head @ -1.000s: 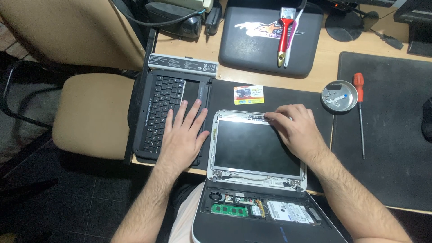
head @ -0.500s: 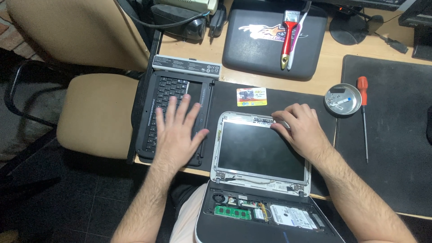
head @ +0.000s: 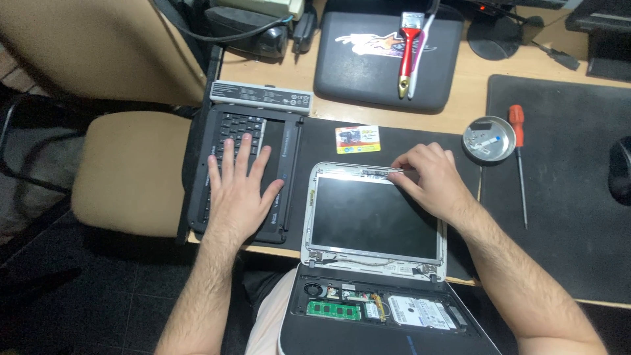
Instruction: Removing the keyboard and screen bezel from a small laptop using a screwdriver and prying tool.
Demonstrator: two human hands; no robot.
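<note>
Fingertips of your right hand (head: 434,184) are pinching the screen's top edge (head: 368,172); left hand (head: 240,190) is lying flat, open, on the keyboard panel (head: 289,171), bare mat beyond

From where I sit, I see a light wooden desk (head: 526,66) running across the far and right side, with black mats (head: 559,217) covering much of it. To the left stands a tan padded chair (head: 131,171), its tall backrest (head: 98,46) at the far left corner. Beneath it the floor (head: 85,296) is dark tile, dim and shadowed. The desk itself is evenly lit.
</note>
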